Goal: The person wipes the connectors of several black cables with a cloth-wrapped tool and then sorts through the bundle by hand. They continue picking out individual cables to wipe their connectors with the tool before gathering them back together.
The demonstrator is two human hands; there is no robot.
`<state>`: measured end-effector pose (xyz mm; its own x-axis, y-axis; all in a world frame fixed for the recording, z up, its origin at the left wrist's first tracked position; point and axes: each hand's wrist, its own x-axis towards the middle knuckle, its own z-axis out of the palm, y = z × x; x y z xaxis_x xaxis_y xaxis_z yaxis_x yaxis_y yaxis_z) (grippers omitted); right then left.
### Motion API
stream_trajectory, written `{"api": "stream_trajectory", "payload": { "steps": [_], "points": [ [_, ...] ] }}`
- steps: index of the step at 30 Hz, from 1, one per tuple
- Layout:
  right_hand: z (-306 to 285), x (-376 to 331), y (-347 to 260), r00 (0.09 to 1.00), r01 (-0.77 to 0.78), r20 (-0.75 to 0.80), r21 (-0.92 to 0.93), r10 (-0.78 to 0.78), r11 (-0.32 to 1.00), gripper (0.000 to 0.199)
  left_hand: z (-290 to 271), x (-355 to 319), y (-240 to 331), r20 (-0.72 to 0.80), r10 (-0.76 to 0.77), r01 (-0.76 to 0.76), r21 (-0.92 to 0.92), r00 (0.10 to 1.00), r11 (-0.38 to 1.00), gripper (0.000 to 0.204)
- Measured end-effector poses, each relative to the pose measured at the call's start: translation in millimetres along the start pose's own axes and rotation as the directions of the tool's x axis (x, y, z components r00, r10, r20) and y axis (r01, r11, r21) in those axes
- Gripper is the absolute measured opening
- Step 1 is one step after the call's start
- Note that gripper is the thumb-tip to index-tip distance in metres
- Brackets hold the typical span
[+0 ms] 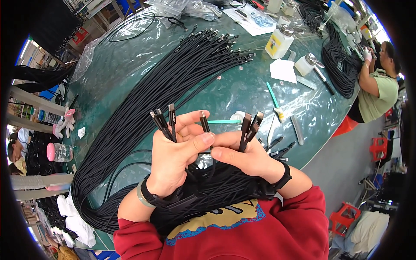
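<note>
Site reads as a factory-type workshop, cable line. Evidence: 1 broad green-topped worktable (pixel 117 65) bearing a long bundle of black cables (pixel 160 82); a further heap of black cables (pixel 340 69) at the right edge, beside 1 co-worker (pixel 379 97) with a white glove; metal-topped bottles (pixel 279 43); red plastic stools (pixel 379 148) on grey floor (pixel 338 169).

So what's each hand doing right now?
Left hand: closed, holding several black cable plugs.
Right hand: closed, holding more plugs; both hands meet at the middle plug.
</note>
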<state>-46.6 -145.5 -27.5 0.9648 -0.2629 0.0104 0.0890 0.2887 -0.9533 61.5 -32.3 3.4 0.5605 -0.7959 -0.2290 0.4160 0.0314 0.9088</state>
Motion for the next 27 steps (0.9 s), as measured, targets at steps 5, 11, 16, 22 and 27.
{"api": "stream_trajectory", "payload": {
  "steps": [5, 11, 16, 22, 27],
  "points": [
    [-4, 0, 5, 0.998, 0.013, 0.056, 0.012, -0.014, 1.0, 0.01, 5, -4, 3, 0.001, 0.0, 0.0, -0.037, 1.0, 0.999, 0.04],
    [-5, 2, -2, 0.996, -0.085, 0.034, -0.052, 0.086, 0.995, 0.018, 3, -6, 6, 0.105, -0.013, 0.023, -0.087, 0.994, 0.996, 0.033],
    [-2, 0, -2, 0.99, -0.141, 0.0, 0.019, 0.141, 0.99, 0.03, 1, -6, 2, 0.125, 0.029, -0.017, -0.089, 0.992, 0.996, 0.03],
    [1, 2, -3, 0.993, -0.116, 0.001, 0.026, 0.116, 0.993, 0.022, -3, -3, -1, 0.13, -0.027, 0.037, -0.076, 0.991, 0.996, 0.028],
    [1, 3, -5, 0.996, -0.072, -0.031, 0.159, 0.078, 0.985, 0.016, -1, 5, 1, 0.164, -0.029, 0.067, -0.23, 0.986, 0.971, 0.037]
  ]
}}
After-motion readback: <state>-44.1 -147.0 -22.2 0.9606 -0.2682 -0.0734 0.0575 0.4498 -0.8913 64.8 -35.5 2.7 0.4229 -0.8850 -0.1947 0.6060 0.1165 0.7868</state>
